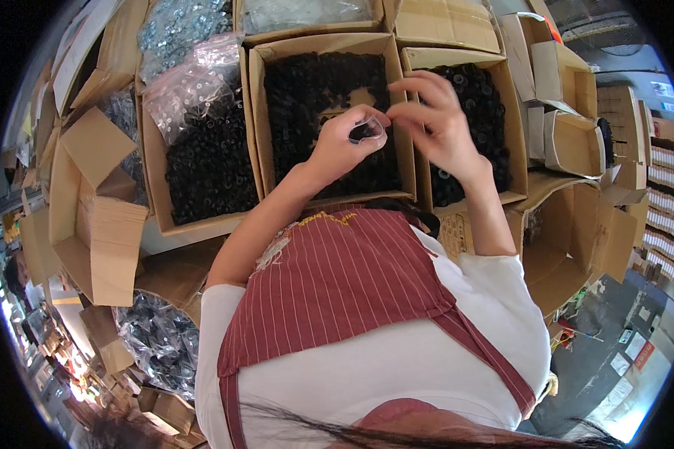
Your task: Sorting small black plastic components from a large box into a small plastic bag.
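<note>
At the far left an open, unfilled brown cardboard box (101, 217) stands with its flaps splayed, and below it a clear plastic bag (157, 337) bulges with small dark parts, its film crinkled and glossy. Next comes a carton (202, 161) heaped with small black ring-shaped pieces, matte and granular as a mass, with a clear bag of silvery washers (195, 86) slumped across its upper end. The middle carton (329, 112) holds more of the same black rings, and over it the left hand (344, 146) is closed in a pinch on a small clear plastic bag (367, 132), holding its mouth up and open; the film is thin, limp and nearly see-through, so its edge is hard to make out. Just to the right, the right hand (438, 123) has its thumb and forefinger pressed together at the bag's rim while the other fingers fan out loosely; whether a part sits between those fingertips I cannot tell. Beneath it lies a third carton (475, 131) of black rings, slightly larger and shinier. Judging from this, the slippery film could slide out of the pinch or fold shut, and small round pieces could miss the narrow opening and drop into the wrong carton, mixing sizes. At the far right, stacked cardboard boxes (569, 112) lean at angles.
</note>
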A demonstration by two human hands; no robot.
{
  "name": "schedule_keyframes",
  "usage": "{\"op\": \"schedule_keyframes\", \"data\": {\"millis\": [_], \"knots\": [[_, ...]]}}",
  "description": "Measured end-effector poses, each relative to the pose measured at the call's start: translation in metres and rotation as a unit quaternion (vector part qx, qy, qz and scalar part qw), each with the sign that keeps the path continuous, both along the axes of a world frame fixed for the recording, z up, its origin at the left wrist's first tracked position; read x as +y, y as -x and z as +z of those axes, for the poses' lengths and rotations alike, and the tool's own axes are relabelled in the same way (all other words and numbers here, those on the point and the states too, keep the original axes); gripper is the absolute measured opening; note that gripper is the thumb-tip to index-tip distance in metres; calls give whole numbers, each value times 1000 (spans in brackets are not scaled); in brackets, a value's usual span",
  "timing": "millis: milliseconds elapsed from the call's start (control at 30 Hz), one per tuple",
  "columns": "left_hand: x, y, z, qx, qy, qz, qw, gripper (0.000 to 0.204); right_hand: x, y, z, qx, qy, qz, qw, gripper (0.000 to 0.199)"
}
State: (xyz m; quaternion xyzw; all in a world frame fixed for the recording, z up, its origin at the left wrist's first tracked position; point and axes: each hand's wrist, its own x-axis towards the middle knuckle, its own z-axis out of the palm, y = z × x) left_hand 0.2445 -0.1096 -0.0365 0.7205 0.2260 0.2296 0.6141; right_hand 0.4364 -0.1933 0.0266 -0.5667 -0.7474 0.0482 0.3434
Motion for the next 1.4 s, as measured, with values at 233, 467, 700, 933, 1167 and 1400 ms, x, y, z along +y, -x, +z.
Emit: {"op": "schedule_keyframes", "data": {"millis": [233, 467, 700, 933, 1167, 1400], "knots": [[-4, 0, -6, 11, 59, -67, 996, 42, 16, 15, -12, -57, 118, 160, 978, 24], [-5, 0, -6, 76, 74, -139, 985, 52, 11, 10, -18, -51, 245, 188, 950, 20], [1, 0, -12, 139, 20, -169, 976, 66, 6, 8, -41, -80, 208, 198, 955, 22], [9, 4, -17, 147, -13, -125, 981, 81, 5, 9, -51, -77, 152, 119, 978, 27], [14, 5, -17, 102, 123, -147, 976, 84, 11, 2, -43, -1, 183, 183, 966, 22], [11, 6, 3, 49, 243, -140, 959, 88, 13, 0, -35, -3, 218, 219, 951, 27]]}}
